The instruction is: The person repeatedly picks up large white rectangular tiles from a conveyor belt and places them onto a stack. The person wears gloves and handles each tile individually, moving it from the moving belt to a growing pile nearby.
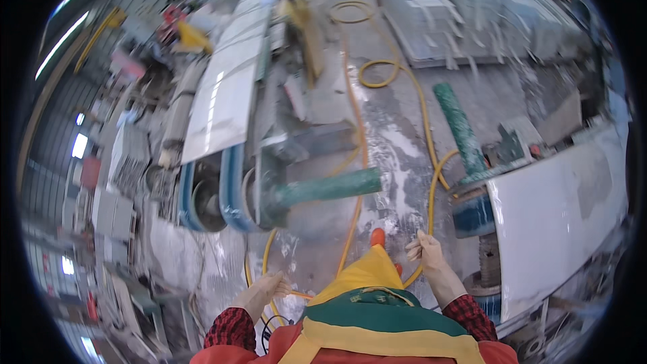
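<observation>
My left hand (265, 292) hangs low at the left of my body, fingers loosely stretched and holding nothing that I can see. On the other side, my right hand (428, 260) is raised a little with its fingers curled in, and nothing shows in them. A yellow hose (431, 210) runs along the floor just past the right hand. Ahead of the left hand, a green-coated cylinder (333, 187) sticks out sideways from a machine with blue curved rims (232, 192). I wear a yellow and green apron (367, 307) over red and black checked sleeves.
A pale glossy slab (559, 209) lies at the right, beside an upright green post (461, 131). At the left stretches a long white slab (226, 98). Stacked slabs (472, 10) stand far right. An orange hose (362, 131) crosses the wet floor (397, 162).
</observation>
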Demonstrator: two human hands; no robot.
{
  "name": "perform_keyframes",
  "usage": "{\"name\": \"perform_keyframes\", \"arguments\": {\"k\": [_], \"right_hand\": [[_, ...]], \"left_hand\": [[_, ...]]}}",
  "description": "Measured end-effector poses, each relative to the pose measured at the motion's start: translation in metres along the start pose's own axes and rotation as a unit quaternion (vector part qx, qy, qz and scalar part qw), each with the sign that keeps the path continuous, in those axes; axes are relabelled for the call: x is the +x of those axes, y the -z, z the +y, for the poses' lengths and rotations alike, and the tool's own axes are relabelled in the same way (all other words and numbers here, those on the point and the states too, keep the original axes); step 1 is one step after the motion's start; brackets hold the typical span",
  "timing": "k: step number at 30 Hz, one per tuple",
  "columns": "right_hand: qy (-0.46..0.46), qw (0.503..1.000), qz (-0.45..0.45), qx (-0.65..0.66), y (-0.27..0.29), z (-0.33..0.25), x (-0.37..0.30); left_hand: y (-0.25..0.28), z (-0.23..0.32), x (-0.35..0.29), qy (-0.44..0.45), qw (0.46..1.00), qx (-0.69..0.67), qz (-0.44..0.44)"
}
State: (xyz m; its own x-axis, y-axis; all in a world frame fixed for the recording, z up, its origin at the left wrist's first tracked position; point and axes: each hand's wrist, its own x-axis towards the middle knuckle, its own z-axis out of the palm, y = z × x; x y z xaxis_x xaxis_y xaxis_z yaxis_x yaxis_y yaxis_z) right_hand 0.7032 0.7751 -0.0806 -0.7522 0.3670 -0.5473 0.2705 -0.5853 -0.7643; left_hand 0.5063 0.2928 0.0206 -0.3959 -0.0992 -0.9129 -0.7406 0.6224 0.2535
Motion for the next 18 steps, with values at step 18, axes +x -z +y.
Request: {"name": "perform_keyframes", "arguments": {"k": [18], "right_hand": [[-0.005, 0.945, -0.232, -0.231, -0.295, 0.033, 0.101]], "left_hand": [[0.081, -0.193, 0.053, -0.099, 0.942, -0.321, 0.024]]}}
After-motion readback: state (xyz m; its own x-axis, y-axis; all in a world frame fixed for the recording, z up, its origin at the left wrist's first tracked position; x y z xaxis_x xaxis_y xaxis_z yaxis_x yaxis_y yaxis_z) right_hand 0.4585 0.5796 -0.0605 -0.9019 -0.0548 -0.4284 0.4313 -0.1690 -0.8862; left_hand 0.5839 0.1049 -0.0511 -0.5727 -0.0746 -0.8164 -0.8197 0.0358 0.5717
